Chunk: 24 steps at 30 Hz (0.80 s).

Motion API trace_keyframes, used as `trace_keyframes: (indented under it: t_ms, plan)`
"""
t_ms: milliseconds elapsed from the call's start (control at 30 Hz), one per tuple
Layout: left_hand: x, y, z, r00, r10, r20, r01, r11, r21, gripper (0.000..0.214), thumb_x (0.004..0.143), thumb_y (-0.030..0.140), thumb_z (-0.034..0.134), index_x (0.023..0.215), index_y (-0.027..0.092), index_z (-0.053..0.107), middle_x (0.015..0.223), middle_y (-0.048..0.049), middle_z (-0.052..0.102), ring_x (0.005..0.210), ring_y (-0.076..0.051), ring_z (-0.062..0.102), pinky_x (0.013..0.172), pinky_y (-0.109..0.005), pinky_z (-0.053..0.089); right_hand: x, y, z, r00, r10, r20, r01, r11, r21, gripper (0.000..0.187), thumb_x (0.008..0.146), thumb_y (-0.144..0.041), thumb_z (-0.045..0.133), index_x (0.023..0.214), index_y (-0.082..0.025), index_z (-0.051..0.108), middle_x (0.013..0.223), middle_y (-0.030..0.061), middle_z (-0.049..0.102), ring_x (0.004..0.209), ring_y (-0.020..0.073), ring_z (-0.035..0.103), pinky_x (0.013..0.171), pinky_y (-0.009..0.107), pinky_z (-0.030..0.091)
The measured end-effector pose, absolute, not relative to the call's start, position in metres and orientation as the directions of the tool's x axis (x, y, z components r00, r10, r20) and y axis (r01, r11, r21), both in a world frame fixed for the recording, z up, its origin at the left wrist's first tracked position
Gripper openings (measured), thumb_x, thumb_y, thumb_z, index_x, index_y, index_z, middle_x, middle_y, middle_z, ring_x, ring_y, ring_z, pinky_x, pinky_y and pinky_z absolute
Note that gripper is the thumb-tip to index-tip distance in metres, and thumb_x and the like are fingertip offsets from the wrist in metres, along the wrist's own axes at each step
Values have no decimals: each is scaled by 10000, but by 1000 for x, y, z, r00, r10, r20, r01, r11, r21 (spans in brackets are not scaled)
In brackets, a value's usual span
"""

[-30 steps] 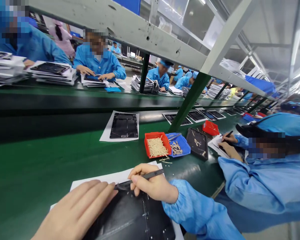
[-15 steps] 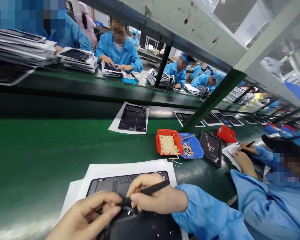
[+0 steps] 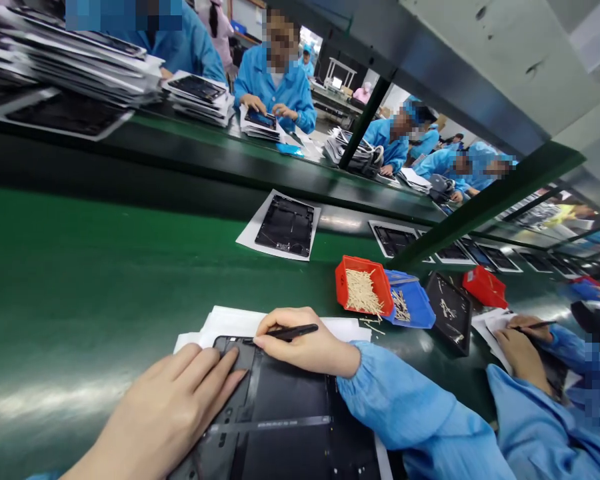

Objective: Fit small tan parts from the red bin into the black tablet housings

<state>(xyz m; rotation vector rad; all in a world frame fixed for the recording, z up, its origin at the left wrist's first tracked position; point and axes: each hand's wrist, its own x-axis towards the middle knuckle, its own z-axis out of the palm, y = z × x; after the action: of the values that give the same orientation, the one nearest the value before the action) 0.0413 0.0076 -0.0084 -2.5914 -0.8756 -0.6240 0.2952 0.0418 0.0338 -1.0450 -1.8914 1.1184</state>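
A black tablet housing point(image 3: 280, 407) lies on white paper sheets point(image 3: 235, 323) at the near edge of the green bench. My left hand point(image 3: 165, 413) rests flat with its fingers on the housing's upper left part. My right hand point(image 3: 305, 343) grips a slim black pen-shaped tool point(image 3: 293, 332) whose tip sits just above the housing's top edge. Most of the housing's lower edge lies outside the picture.
A red bin of pale slender pieces point(image 3: 363, 287), a blue tray point(image 3: 410, 303) and a black tray point(image 3: 449, 313) stand beyond my right hand. A co-worker's hand point(image 3: 523, 341) holds a pen-like tool at the right. Further housings on paper point(image 3: 285, 227) line the bench under a green post point(image 3: 485, 193).
My left hand has opened from a pinch near the tool tip to lie flat on the housing. The housing now shows more fully, and the whole view has swung, shifting the bench rightward.
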Motion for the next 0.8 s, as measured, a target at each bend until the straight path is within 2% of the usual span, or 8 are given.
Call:
trace_keyframes:
  t_ms: [67,267,400,633,800]
  plan:
    - [42,7,-7,704,493,511,645,-745,-169,328,1116,324,503,1119,150,781,870,-53,738,795,-213,665,665,-381,524,294,42,30,-438,880,186,300,338,-892,127,949,-283,732,861,-198,768,875,31,808,786,155,742,762,240,584]
    - [48,7,2,717,450,533,620,-762,-189,407,1143,268,406,1045,120,772,817,-67,730,774,-235,668,644,-405,479,293,42,21,-469,825,315,295,483,-825,164,1005,-284,697,895,-189,772,896,46,827,803,153,769,801,236,614]
    - [51,7,6,705,451,547,623,-762,-175,411,1146,262,400,1064,77,758,806,-70,724,729,-224,640,645,-406,462,293,41,17,-475,799,367,305,541,-784,179,1033,-296,688,928,-180,775,912,56,831,816,153,777,808,235,622]
    - [52,6,6,691,469,550,632,-762,-144,380,1142,249,410,1117,68,744,815,-64,702,743,-225,620,663,-406,453,293,39,14,-485,779,396,336,585,-738,171,1057,-288,667,970,-182,768,914,56,825,813,150,777,794,235,624]
    - [51,6,4,690,473,548,623,-774,-117,361,1139,235,407,1148,112,746,836,-51,690,761,-216,600,656,-394,435,293,37,12,-489,771,409,344,601,-722,184,1076,-292,647,977,-181,755,919,62,824,819,152,779,793,243,628]
